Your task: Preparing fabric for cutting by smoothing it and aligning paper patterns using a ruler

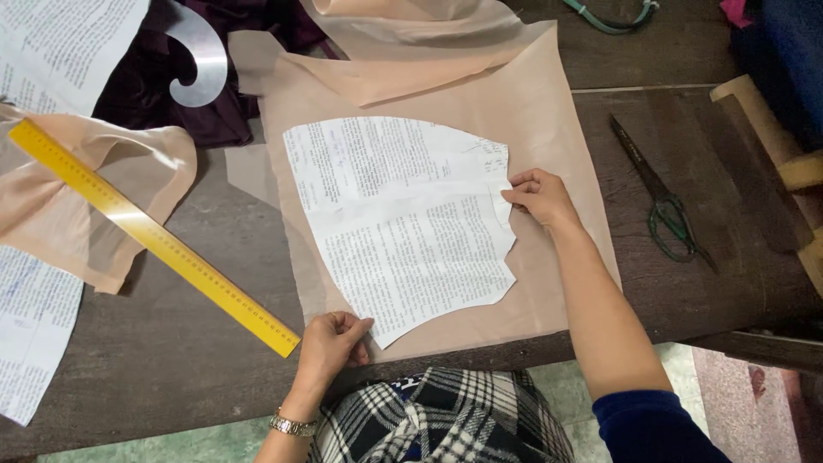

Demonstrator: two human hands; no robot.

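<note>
I am looking down at a dark wooden table (171,343) where a fan-shaped paper pattern piece (403,223), cut from printed sheets, is lying on a peach-coloured fabric (549,111) near the middle of the view. My left hand (330,343) is sitting at about six o'clock of the pattern, fingers curled and pinching its lower point together with the cloth edge. My right hand (540,195) is resting at three o'clock, fingertips pressing the pattern's notched right edge down flat; it is holding nothing loose.

As I judge it, the step in hand is settling the paper square on the cloth. To do it well I am keeping both contact points pressed, smoothing outward from the centre so no ripple is getting trapped, and checking that a margin of fabric is showing all round the paper.

A yellow ruler (154,236) is lying diagonally at nine o'clock, well apart from the pattern. Scissors (660,201) with green handles are lying at three o'clock beyond my right forearm, untouched.
</note>
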